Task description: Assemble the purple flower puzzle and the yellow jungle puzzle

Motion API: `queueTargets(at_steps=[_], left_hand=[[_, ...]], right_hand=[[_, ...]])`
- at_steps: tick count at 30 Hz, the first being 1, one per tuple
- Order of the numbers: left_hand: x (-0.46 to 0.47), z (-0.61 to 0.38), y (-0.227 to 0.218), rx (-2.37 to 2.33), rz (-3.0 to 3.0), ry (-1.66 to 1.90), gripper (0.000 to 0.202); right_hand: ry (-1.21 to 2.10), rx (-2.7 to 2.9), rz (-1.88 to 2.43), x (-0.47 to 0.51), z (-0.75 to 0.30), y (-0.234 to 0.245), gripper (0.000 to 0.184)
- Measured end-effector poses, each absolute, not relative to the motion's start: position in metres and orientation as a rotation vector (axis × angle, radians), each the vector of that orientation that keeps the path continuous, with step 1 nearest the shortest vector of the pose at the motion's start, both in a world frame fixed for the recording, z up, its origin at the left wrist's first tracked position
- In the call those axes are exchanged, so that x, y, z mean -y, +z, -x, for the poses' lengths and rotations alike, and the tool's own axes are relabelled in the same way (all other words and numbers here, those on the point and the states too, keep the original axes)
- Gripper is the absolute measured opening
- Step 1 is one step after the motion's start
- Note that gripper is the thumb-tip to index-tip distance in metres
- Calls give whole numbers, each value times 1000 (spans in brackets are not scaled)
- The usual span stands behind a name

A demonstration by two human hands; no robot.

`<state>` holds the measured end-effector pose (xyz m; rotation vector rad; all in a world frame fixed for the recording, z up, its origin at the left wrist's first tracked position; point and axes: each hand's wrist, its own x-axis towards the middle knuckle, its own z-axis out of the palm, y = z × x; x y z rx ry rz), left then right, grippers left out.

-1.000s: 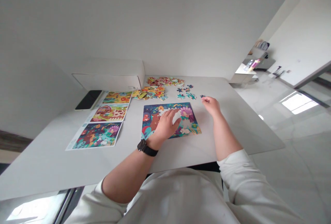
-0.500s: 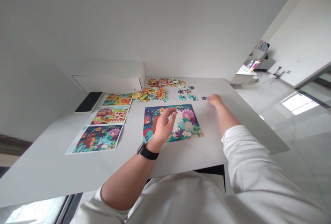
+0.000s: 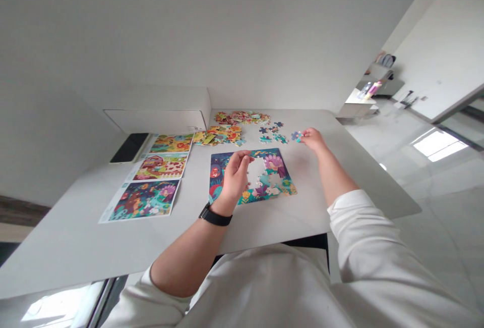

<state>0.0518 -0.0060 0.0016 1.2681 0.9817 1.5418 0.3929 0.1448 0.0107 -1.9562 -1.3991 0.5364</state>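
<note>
A blue and teal puzzle piece (image 3: 296,137) is pinched in the fingertips of my right hand (image 3: 312,138), raised off the table's right side. My left hand (image 3: 237,172), with a black watch on its wrist, hovers over the left half of a partly assembled jigsaw puzzle (image 3: 280,192). Its fingers are curled and the thumb meets the index finger; whether anything is between them is hidden. A pale gap shows in the middle of the puzzle, with a purple peacock to its right. Several loose puzzle pieces (image 3: 280,138) lie behind the puzzle.
A heap of yellow-orange pieces (image 3: 223,133) and a red-green heap (image 3: 242,117) lie further back. To the left are a sheet with three printed pictures (image 3: 147,201), a dark-screened phone (image 3: 129,148) and a long white box (image 3: 159,111) against the wall.
My right hand has lifted the puzzle piece slightly and tilted it, showing its coloured face. My left hand has shifted a little to the left, its thumb and fingers now closer together.
</note>
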Motion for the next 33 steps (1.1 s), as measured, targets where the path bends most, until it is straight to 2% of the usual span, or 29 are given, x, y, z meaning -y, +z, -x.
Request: queueTargets(at_steps=[8,18,24,29,33], left_hand=[[-4,-47,-1,-994,-1208,1537,29],[-10,-40,-2,-1084,-1142,1515,41],[-8,-36,-1,-1148,-1169,1490,55],[-9,-40,-1,-1090,-1128,1441,43],[-10,-43,-5,-1067,-1110,1353,35]], right_hand=[[757,1450,1328,-90,-340,64,33],[959,1297,1242,-43,-295,5,41],[1123,1274,1214,-44,-288,-4,43],[1326,1270,1140,-36,-273,-5,47],[1312,1314,1131,-33,-266,-7,46]])
